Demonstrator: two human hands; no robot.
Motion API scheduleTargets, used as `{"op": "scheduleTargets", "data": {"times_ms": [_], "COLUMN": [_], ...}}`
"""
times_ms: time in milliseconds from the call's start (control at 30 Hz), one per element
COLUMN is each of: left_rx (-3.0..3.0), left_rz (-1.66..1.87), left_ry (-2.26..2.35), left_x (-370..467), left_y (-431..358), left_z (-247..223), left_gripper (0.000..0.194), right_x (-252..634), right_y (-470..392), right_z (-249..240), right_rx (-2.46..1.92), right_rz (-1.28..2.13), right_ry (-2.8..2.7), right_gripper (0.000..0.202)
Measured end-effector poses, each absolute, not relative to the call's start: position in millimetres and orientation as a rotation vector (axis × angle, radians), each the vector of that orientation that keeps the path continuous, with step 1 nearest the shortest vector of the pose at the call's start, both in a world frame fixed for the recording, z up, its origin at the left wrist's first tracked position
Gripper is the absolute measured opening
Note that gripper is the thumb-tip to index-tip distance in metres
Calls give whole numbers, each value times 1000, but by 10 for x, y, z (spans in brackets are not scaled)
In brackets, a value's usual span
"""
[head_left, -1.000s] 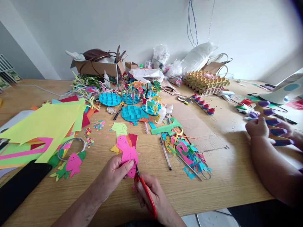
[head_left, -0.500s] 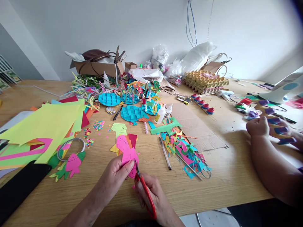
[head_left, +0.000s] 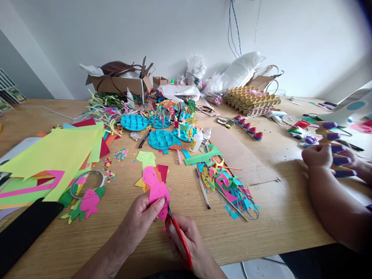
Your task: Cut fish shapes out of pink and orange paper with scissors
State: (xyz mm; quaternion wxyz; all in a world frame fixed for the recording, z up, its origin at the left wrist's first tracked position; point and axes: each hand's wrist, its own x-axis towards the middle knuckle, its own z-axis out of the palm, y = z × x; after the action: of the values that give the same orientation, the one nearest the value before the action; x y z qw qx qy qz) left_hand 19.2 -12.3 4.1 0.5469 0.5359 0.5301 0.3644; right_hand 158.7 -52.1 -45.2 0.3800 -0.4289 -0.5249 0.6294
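Observation:
My left hand (head_left: 141,217) pinches a pink paper cut-out (head_left: 158,193) just above the wooden table (head_left: 276,221), near its front edge. My right hand (head_left: 187,242) grips red-handled scissors (head_left: 178,234), whose blades meet the right edge of the pink paper. Behind the cut-out lie more pink, yellow and green paper pieces (head_left: 151,170). A finished pink and green paper fish (head_left: 88,201) lies to the left of my hands.
Sheets of coloured paper (head_left: 55,155) are stacked at left. Paper scraps (head_left: 226,186), a pencil (head_left: 202,189), glue bottles (head_left: 197,140), blue paper discs (head_left: 162,138), egg trays (head_left: 250,99) and boxes fill the middle and back. Another person's hands (head_left: 328,157) work with purple-tipped pieces at right.
My hands, paper and scissors have barely moved. The other person's hands at right have shifted slightly with the purple-tipped pieces.

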Motion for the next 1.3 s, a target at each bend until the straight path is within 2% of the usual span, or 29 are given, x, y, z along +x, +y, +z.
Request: {"op": "scheduleTargets", "data": {"times_ms": [1300], "left_rx": [1526], "left_rz": [536], "left_ry": [984], "left_x": [-25], "left_y": [70], "left_z": [141], "left_gripper": [26], "right_x": [1663], "right_y": [-564], "right_z": [-622], "right_rx": [-1067], "right_rz": [1635], "right_ry": [-1396], "right_gripper": [47]}}
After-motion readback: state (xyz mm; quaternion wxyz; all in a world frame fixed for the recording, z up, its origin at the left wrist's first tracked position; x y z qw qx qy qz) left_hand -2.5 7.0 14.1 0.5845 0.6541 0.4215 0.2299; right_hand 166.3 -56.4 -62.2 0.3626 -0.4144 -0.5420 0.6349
